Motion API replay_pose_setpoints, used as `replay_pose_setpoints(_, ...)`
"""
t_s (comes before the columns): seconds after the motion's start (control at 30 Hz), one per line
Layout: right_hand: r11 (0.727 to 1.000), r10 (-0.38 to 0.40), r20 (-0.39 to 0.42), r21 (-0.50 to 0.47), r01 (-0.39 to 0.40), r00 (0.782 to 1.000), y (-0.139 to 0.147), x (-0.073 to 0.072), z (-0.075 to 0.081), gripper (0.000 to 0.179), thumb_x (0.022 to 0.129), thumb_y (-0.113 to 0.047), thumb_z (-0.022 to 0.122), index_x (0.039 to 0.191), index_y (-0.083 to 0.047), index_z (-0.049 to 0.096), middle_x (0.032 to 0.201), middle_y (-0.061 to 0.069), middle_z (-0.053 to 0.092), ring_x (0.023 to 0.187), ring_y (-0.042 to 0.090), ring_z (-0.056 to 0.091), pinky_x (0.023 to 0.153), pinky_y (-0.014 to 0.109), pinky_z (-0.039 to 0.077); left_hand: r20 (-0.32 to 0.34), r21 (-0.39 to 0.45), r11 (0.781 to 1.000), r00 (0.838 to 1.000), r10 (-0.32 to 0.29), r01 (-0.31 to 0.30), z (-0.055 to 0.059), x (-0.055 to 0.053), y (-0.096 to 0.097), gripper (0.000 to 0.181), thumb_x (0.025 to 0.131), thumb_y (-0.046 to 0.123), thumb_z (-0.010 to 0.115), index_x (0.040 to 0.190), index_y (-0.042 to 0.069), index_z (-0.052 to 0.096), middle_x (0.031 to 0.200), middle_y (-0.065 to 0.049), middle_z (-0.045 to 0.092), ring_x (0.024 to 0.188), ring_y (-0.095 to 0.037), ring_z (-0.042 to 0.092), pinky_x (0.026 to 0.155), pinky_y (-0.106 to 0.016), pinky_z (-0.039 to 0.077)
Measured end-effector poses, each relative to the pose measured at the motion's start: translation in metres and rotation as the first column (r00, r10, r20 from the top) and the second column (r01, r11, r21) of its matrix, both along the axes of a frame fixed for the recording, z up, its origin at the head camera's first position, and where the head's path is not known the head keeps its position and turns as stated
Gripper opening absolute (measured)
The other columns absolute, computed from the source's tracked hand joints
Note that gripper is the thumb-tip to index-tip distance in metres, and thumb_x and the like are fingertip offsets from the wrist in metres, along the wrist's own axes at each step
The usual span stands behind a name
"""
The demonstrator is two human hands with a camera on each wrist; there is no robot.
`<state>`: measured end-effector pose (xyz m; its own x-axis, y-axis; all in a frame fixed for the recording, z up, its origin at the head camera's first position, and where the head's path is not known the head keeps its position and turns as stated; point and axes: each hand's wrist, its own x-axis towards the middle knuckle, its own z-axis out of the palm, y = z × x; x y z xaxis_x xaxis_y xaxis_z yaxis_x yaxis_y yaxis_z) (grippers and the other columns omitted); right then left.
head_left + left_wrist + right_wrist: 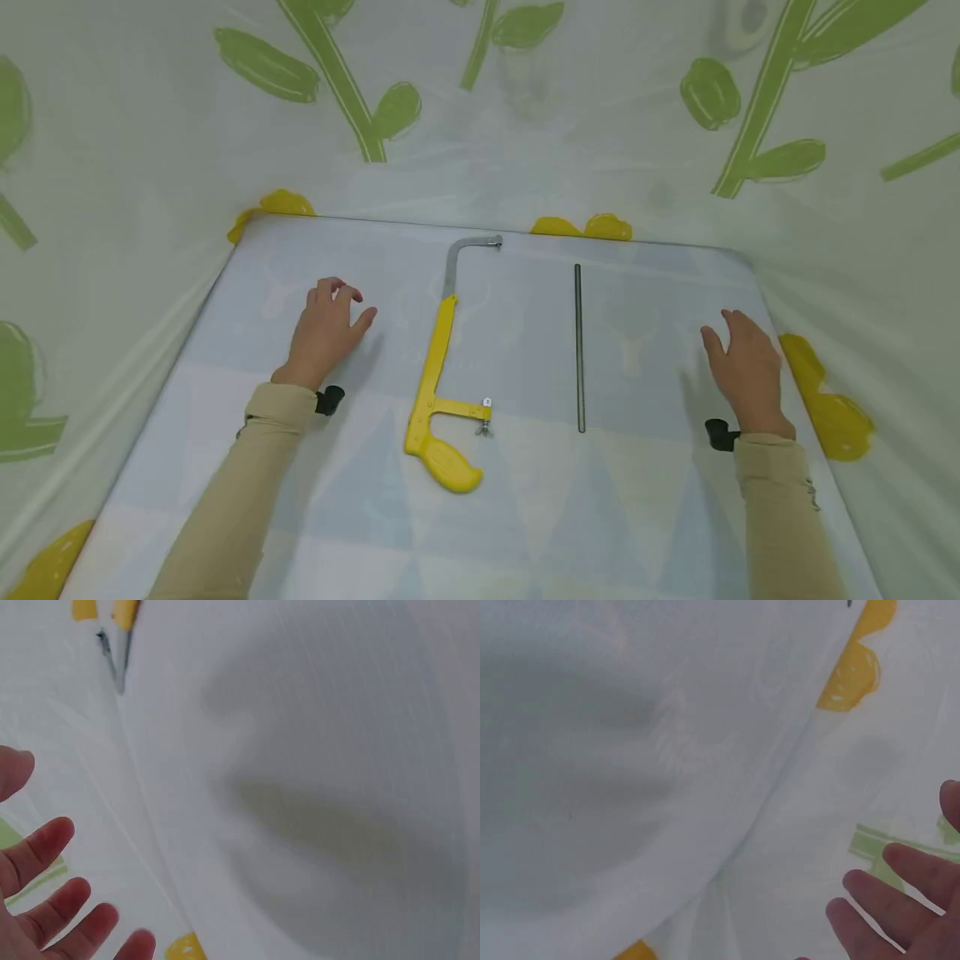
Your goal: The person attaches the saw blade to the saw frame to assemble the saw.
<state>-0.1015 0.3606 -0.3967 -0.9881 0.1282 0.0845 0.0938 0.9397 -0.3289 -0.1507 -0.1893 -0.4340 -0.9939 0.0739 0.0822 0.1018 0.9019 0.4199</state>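
On table with pale blue and white shapes (525,517), between my hands: yellow saw frame (433,367) with bent grey metal top (452,267), yellow handle (450,467) toward me. Right of it, apart: thin, straight, dark grey metal rod (580,358). My left hand (321,333) near saw frame, grip wide, fingers loose. My right hand (750,367) well right of rod, grip wide too.

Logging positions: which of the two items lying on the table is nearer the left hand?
The yellow-handled saw frame; the slim, straight grey bar lies beyond it, toward the right hand.
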Motion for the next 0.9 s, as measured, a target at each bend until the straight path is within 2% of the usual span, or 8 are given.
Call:
replay_pose_setpoints(0.17,0.973,-0.157,0.003,-0.174,0.155,0.988,-0.006,0.003,-0.016,0.055,0.093,-0.039,0.037,0.135,-0.004,0.038,0.128,0.021,0.044,0.114,0.04,0.04,0.086,0.053,0.033,0.082,0.098,0.995,0.996,0.021,-0.029,-0.001,0.013,0.011,0.032,0.088,0.038,0.05,0.098,0.008,0.054,0.097,-0.009,0.049,0.076,-0.023,0.046,0.058,-0.035,0.04)
replay_pose_setpoints(0.3,0.946,-0.227,0.011,-0.235,0.223,0.974,0.003,-0.005,-0.063,0.057,0.089,-0.051,0.035,0.136,-0.019,0.039,0.123,0.009,0.051,0.109,0.03,0.048,0.078,0.047,0.041,0.189,0.16,0.987,0.982,-0.003,-0.027,-0.004,0.021,0.02,0.029,0.089,0.04,0.049,0.097,0.013,0.055,0.075,-0.003,0.054,0.061,-0.019,0.048,0.055,-0.032,0.038)
replay_pose_setpoints(0.43,0.939,-0.227,-0.007,-0.265,0.217,0.974,0.008,-0.012,-0.112,0.059,0.085,-0.06,0.031,0.137,-0.031,0.035,0.119,0.001,0.054,0.105,0.022,0.052,0.076,0.044,0.043,0.299,0.254,0.965,0.954,-0.018,-0.061,-0.012,0.027,0.032,0.035,0.088,0.046,0.046,0.107,0.018,0.054,0.083,-0.002,0.057,0.058,-0.016,0.051,0.059,-0.031,0.04)
replay_pose_setpoints(0.5,0.924,-0.227,-0.005,-0.317,0.213,0.974,0.002,-0.012,-0.121,0.058,0.085,-0.061,0.032,0.136,-0.034,0.035,0.115,-0.001,0.056,0.099,0.02,0.055,0.075,0.043,0.043,0.33,0.31,0.947,0.944,-0.027,-0.081,-0.016,0.029,0.039,0.036,0.088,0.048,0.046,0.11,0.02,0.053,0.091,-0.001,0.057,0.063,-0.016,0.054,0.062,-0.031,0.042)
replay_pose_setpoints(0.6,0.903,-0.211,0.006,-0.381,0.197,0.977,-0.012,-0.009,-0.127,0.055,0.085,-0.06,0.034,0.133,-0.034,0.039,0.108,-0.005,0.058,0.09,0.014,0.059,0.072,0.037,0.047,0.341,0.383,0.92,0.938,-0.055,-0.085,-0.019,0.032,0.049,0.037,0.088,0.046,0.046,0.114,0.02,0.052,0.1,-0.002,0.055,0.074,-0.017,0.056,0.065,-0.032,0.044)
replay_pose_setpoints(0.73,0.856,-0.169,0.043,-0.489,0.168,0.985,-0.037,-0.003,-0.125,0.055,0.085,-0.059,0.038,0.13,-0.029,0.044,0.104,-0.005,0.059,0.084,0.009,0.061,0.068,0.026,0.049,0.329,0.427,0.901,0.941,-0.079,-0.074,-0.023,0.034,0.059,0.039,0.089,0.043,0.048,0.118,0.017,0.05,0.103,-0.003,0.052,0.083,-0.019,0.054,0.068,-0.032,0.044)
replay_pose_setpoints(0.8,0.826,-0.146,0.066,-0.542,0.158,0.987,-0.05,0.001,-0.119,0.056,0.084,-0.058,0.041,0.129,-0.025,0.046,0.103,-0.003,0.06,0.082,0.008,0.061,0.065,0.021,0.048,0.336,0.442,0.894,0.938,-0.086,-0.077,-0.025,0.034,0.062,0.043,0.089,0.042,0.048,0.122,0.016,0.048,0.104,-0.004,0.05,0.083,-0.019,0.053,0.067,-0.031,0.045)
replay_pose_setpoints(0.9,0.776,-0.104,0.128,-0.61,0.16,0.986,-0.072,0.007,-0.097,0.056,0.086,-0.051,0.047,0.13,-0.016,0.046,0.105,0.006,0.06,0.084,0.013,0.061,0.062,0.021,0.048,0.355,0.47,0.878,0.931,-0.09,-0.094,-0.029,0.034,0.067,0.048,0.089,0.041,0.048,0.128,0.014,0.044,0.106,-0.005,0.048,0.082,-0.019,0.053,0.065,-0.03,0.046)
